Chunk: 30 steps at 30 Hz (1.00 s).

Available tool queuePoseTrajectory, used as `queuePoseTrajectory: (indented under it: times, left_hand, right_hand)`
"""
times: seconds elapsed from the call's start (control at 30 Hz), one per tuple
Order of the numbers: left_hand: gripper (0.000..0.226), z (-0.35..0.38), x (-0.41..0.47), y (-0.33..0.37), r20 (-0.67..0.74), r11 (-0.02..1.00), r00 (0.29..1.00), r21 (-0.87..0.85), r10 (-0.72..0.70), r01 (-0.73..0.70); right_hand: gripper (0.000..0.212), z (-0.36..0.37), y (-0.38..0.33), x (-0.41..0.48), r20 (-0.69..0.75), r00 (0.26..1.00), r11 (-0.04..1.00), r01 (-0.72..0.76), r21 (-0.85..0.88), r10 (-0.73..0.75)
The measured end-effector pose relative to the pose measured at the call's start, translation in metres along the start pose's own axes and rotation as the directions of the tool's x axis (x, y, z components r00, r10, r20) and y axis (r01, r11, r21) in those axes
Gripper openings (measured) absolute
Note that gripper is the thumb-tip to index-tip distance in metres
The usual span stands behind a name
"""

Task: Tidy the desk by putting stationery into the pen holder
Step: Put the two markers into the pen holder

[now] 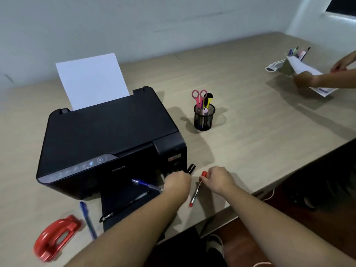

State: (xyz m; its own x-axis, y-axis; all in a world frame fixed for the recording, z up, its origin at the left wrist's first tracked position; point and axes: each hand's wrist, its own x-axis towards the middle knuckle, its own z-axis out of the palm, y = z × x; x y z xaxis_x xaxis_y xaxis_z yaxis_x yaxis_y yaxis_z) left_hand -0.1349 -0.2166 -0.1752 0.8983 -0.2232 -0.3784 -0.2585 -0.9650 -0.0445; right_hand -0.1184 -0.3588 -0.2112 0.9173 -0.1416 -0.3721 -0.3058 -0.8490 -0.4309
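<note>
A black mesh pen holder (pixel 204 120) stands mid-desk, right of the printer, with pink scissors (pixel 199 95), a yellow highlighter and some pens in it. My left hand (pixel 178 183) is closed at the printer's front right corner, gripping a blue pen (pixel 146 185) that sticks out to the left. A black marker end (pixel 191 168) shows just beyond its knuckles. My right hand (pixel 217 180) pinches a red marker (pixel 195 191) near its red cap, and the marker points down toward the desk's front edge. Another blue pen (pixel 87 218) lies on the desk at front left.
A black printer (pixel 107 135) with white paper fills the left of the desk. A black pen (pixel 125 206) lies on its output tray. A red hole punch (pixel 55 236) sits at front left. At far right another person's hands (pixel 306 79) handle papers beside a second pen holder (pixel 298 53).
</note>
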Motion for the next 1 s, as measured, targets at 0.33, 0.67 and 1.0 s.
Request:
queuePoseTrajectory:
  times: [0.33, 0.67, 1.0]
  left_hand:
    - [0.033, 0.013, 0.026, 0.006, 0.097, 0.997, 0.995, -0.058, -0.038, 0.044]
    - [0.014, -0.073, 0.055, 0.035, -0.014, 0.548, 1.000, -0.837, -0.008, -0.008]
    - [0.028, -0.184, 0.165, 0.007, -0.224, 0.428, 0.935, -0.899, -0.274, -0.089]
  right_hand:
    - [0.028, 0.010, 0.008, -0.008, 0.008, 0.988, 0.987, -0.157, 0.044, 0.157]
    - [0.011, -0.117, -0.012, 0.051, -0.200, 0.978, 0.908, 0.038, 0.417, 0.052]
    - [0.014, -0.216, -0.060, 0.142, -0.282, 0.950, 0.855, 0.253, 0.452, -0.133]
